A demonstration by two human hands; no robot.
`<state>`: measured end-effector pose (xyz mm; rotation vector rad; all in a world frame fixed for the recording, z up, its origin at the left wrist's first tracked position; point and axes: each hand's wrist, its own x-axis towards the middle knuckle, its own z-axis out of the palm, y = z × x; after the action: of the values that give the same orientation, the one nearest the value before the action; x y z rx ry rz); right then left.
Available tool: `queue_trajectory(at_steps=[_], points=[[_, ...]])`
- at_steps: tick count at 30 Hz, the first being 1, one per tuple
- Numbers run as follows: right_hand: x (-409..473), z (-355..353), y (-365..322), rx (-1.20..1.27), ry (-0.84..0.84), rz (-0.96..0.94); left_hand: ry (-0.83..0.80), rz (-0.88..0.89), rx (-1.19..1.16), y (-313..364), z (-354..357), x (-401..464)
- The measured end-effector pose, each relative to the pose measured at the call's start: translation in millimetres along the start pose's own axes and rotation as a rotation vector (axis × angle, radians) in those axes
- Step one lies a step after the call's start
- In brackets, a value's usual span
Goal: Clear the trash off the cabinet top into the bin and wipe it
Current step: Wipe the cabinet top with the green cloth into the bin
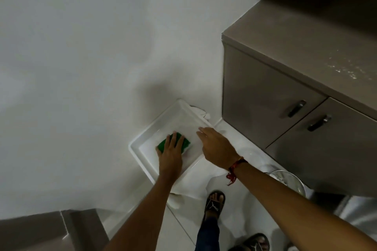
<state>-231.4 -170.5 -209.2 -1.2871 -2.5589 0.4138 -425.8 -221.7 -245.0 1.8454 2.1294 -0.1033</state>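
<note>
A green sponge (186, 140) lies inside a shallow white tray (136, 150) on the floor against the wall. My left hand (171, 154) is pressed over the sponge with its fingers curled on it. Over the tray's right rim, my right hand (216, 146) is stretched out flat with fingers apart, holding nothing; whether it touches the rim I cannot tell. The brown cabinet top (295, 32) is at the upper right, with pale specks and smears (346, 68) near its front edge. A round metal bin (291, 179) stands on the floor below the cabinet doors.
A white cloth or paper (189, 186) sticks out from under the tray's near side, and another crumpled piece (201, 112) sits behind its far corner. My sandalled feet (215, 203) stand on the pale tiles. Another brown surface (30, 232) fills the lower left corner.
</note>
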Motion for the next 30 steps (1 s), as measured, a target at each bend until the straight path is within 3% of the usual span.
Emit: queue_trajectory(at_steps=[4, 6, 8, 12, 17, 21, 26, 30], points=[[-14, -8, 30, -0.075, 0.105, 0.076, 0.238, -0.054, -0.171, 20, -28, 8], [-28, -11, 50, -0.105, 0.088, 0.148, 0.401, 0.051, -0.317, 53, -46, 16], [-50, -11, 71, -0.097, 0.033, 0.253, 0.453, 0.258, -0.363, 103, -53, 18], [-116, 14, 113, -0.047, -0.051, 0.456, 0.261, 0.592, -0.332, 205, -14, 11], [-220, 82, 162, -0.008, -0.228, 0.706, -0.097, 0.698, -0.324, 279, 108, 9], [-295, 187, 197, 0.005, -0.428, 0.860, -0.358, 0.731, -0.332, 290, 223, 31], [-341, 327, 243, 0.051, -0.587, 0.931, -0.423, 0.826, -0.233, 267, 349, 63], [-331, 376, 262, -0.021, -0.393, 0.915, -0.428, 0.828, -0.232, 251, 405, 80]])
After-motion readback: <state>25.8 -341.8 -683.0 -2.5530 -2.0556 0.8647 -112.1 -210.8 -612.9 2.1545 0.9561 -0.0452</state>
